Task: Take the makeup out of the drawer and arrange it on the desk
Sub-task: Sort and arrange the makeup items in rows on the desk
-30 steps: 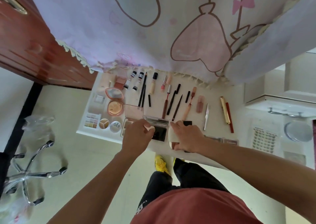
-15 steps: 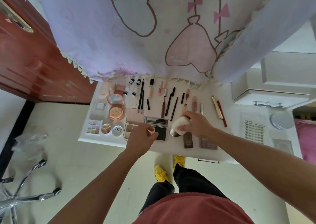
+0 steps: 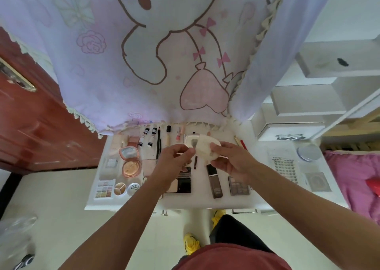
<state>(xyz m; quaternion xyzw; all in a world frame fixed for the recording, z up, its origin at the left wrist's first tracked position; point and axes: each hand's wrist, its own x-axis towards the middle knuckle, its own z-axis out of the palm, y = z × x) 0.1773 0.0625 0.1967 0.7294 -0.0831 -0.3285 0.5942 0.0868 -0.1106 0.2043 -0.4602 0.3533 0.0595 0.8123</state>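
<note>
Both hands hold a cream oval compact (image 3: pixel 202 147) lifted above the white desk (image 3: pixel 185 200). My right hand (image 3: pixel 230 159) grips its right end. My left hand (image 3: pixel 174 158) pinches its left edge, where a silvery lid or mirror shows. Under the hands, makeup lies in rows: round peach compacts (image 3: pixel 131 167), a small colour palette (image 3: pixel 104 189), an open black powder case (image 3: pixel 181 184), a dark brown long palette (image 3: pixel 214 182) and an eyeshadow palette (image 3: pixel 238 185). Pencils and small bottles (image 3: pixel 153 135) lie along the back. The drawer is not in sight.
A lilac cartoon curtain (image 3: pixel 164 53) hangs over the desk's back edge. A red-brown wooden cabinet (image 3: pixel 35 125) stands left. White shelves (image 3: pixel 308 113) and a pink bed cover (image 3: pixel 357 179) are at the right. A lash tray (image 3: pixel 284 167) lies on the desk's right part.
My right hand lifted the cream compact off the desk's front and raised it. My left hand left the black powder case and took the compact's left edge. The camera tilted up.
</note>
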